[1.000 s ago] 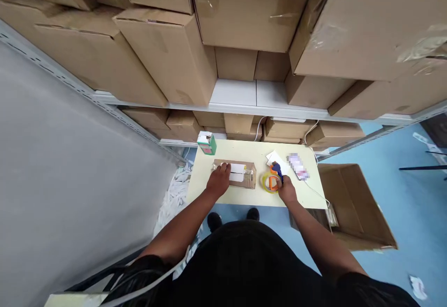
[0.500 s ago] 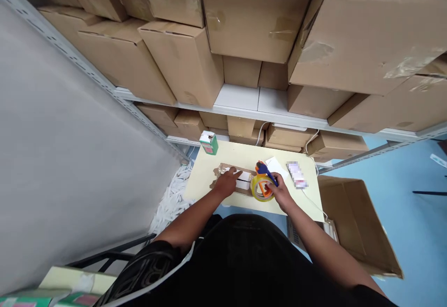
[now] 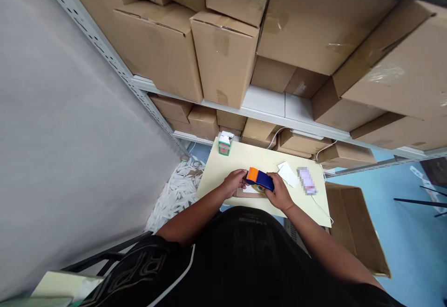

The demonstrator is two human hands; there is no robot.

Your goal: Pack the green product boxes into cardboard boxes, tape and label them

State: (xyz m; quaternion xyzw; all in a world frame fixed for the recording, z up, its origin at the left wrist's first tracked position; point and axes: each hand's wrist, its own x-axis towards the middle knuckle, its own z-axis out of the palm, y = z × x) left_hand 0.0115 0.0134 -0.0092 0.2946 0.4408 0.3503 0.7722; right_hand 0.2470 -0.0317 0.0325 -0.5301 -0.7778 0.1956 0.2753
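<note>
My right hand (image 3: 280, 194) is closed around the blue handle end of a tape dispenser (image 3: 261, 179), whose orange front points left. Part of its clear-yellow tape roll (image 3: 259, 188) shows below. At the orange front, my left hand (image 3: 234, 183) has its fingers pinched together; whether they hold the tape end or the dispenser itself is too small to see. Beneath both hands a small cardboard box (image 3: 248, 194) lies on the cream table (image 3: 213, 172), with something white on it. The hands and dispenser cover much of the box.
A green-and-white carton (image 3: 225, 144) stands at the table's back left. White papers (image 3: 287, 175) and a blurred flat item (image 3: 307, 181) lie to the right. A large cardboard box (image 3: 356, 223) stands right of the table, shredded paper (image 3: 171, 190) lies left, and shelves of boxes (image 3: 223, 60) rise ahead.
My left hand has left the small box's top and come to the dispenser's front. My right hand has turned the dispenser so its orange end points left. The view has shifted and tilted.
</note>
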